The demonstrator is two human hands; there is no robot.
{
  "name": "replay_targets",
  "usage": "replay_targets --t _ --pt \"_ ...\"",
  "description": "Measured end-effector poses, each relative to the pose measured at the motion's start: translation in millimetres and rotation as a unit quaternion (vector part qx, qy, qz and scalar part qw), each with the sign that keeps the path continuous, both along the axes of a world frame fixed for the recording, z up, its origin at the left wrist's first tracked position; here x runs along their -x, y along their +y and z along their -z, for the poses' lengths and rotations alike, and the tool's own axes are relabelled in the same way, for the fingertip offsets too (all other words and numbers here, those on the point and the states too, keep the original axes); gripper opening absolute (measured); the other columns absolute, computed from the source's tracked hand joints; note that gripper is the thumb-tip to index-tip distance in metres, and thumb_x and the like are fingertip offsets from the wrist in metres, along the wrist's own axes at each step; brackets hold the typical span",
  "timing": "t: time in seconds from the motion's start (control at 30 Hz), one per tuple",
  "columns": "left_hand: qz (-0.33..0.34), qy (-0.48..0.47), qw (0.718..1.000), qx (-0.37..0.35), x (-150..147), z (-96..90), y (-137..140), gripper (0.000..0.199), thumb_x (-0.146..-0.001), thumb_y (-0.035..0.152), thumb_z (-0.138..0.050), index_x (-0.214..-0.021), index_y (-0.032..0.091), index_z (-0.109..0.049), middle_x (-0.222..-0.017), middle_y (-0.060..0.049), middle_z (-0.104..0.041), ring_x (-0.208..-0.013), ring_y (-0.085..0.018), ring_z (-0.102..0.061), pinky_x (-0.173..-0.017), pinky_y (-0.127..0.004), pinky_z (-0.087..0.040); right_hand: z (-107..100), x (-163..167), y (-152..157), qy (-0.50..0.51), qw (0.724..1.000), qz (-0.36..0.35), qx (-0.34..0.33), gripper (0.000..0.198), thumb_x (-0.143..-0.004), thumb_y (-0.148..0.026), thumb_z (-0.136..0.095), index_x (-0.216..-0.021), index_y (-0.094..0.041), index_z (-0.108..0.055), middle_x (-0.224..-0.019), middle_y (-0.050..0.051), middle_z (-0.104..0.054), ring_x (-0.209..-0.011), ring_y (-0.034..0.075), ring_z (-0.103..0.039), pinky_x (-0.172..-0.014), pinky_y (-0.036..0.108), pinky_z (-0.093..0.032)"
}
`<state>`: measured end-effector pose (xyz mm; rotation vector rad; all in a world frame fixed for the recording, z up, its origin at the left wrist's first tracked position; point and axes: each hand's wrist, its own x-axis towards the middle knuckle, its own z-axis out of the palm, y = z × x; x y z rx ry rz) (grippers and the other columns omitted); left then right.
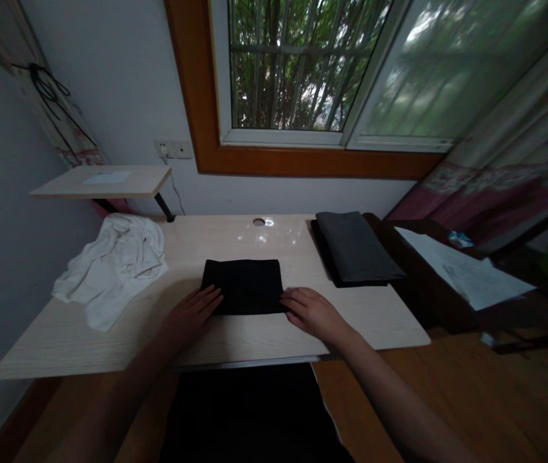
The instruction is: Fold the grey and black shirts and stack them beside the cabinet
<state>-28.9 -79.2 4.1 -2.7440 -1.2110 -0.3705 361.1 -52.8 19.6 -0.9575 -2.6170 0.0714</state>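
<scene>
A folded piece of black cloth (244,286) lies flat as a neat rectangle on the table in front of me. My left hand (193,316) rests on its lower left side, fingers stretched out and lying flat. At the lower right edge, the fingertips of my right hand (309,311) touch the cloth, with the fingers extended and slightly bent. To the right, a dark grey folded cloth (358,247) lies on top of a black one (325,254). A crumpled white cloth (124,260) is heaped at the table's left side.
The pale wooden table (255,341) has a round cable hole (258,222) near its back edge. A small raised shelf (134,186) stands at the back left. Beyond the right edge, a white sheet (462,267) lies on a dark surface. A window is behind the table.
</scene>
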Motion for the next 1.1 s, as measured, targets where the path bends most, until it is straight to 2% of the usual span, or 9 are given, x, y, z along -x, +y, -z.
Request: replay_targets --t 0.2,0.37,0.5,0.8,0.93,1.1 --pt "-0.003 -0.013 1.000 -0.015 8 4.1 0 0.050 -0.098 0.015 -0.047 -0.147 0.021 -0.053 -0.153 -0.009 -0.053 -0.146 -0.025 -0.044 -0.118 -0.048 -0.043 -8 8 -9 0.015 1.000 -0.006 0.001 0.037 -0.093 -0.020 -0.057 -0.127 -0.026 -0.068 -0.122 0.008 -0.071 -0.118 0.027 -0.061 -0.104 0.049 -0.048" --pt "-0.019 0.004 1.000 -0.017 3 5.4 0 0.049 -0.100 0.026 -0.051 -0.150 0.026 -0.050 -0.156 -0.008 -0.049 -0.147 -0.028 -0.042 -0.117 -0.051 -0.042 -14 19 -16 0.026 0.999 -0.030 0.027 0.040 -0.090 -0.029 -0.061 -0.129 -0.026 -0.067 -0.125 0.009 -0.069 -0.121 0.029 -0.059 -0.105 0.050 -0.046" --pt "-0.025 0.011 1.000 -0.015 0 3.9 1 0.050 -0.102 0.030 -0.050 -0.151 0.028 -0.047 -0.158 -0.007 -0.046 -0.147 -0.027 -0.041 -0.117 -0.049 -0.043 -10 25 -15 0.015 0.999 -0.034 0.011 0.032 -0.094 -0.030 -0.060 -0.124 -0.024 -0.068 -0.119 0.009 -0.070 -0.117 0.027 -0.060 -0.103 0.048 -0.047" --pt "-0.055 -0.001 0.998 0.002 -1 1.7 5 0.049 -0.101 0.039 -0.050 -0.149 0.025 -0.051 -0.157 -0.009 -0.047 -0.147 -0.027 -0.043 -0.118 -0.050 -0.039 1 21 -3 0.003 0.999 0.005 -0.037 0.026 -0.099 -0.028 -0.056 -0.120 -0.024 -0.071 -0.106 0.009 -0.072 -0.105 0.026 -0.063 -0.095 0.045 -0.050" --pt "-0.061 -0.006 0.998 0.008 -1 1.5 9 0.052 -0.100 0.042 -0.052 -0.148 0.026 -0.051 -0.157 -0.008 -0.048 -0.146 -0.027 -0.043 -0.120 -0.050 -0.037 0 18 3 0.025 0.998 0.031 -0.039 0.029 -0.100 -0.029 -0.053 -0.122 -0.025 -0.071 -0.108 0.009 -0.072 -0.103 0.026 -0.063 -0.094 0.045 -0.050" --pt "-0.070 -0.046 0.996 0.011 -4 -4.4 10 0.051 -0.094 0.032 -0.058 -0.144 0.024 -0.056 -0.151 -0.010 -0.055 -0.141 -0.028 -0.050 -0.117 -0.050 -0.042 -5 17 12 0.082 0.995 0.049 -0.036 0.029 -0.100 -0.029 -0.053 -0.122 -0.023 -0.070 -0.113 0.010 -0.072 -0.104 0.026 -0.061 -0.093 0.045 -0.053"
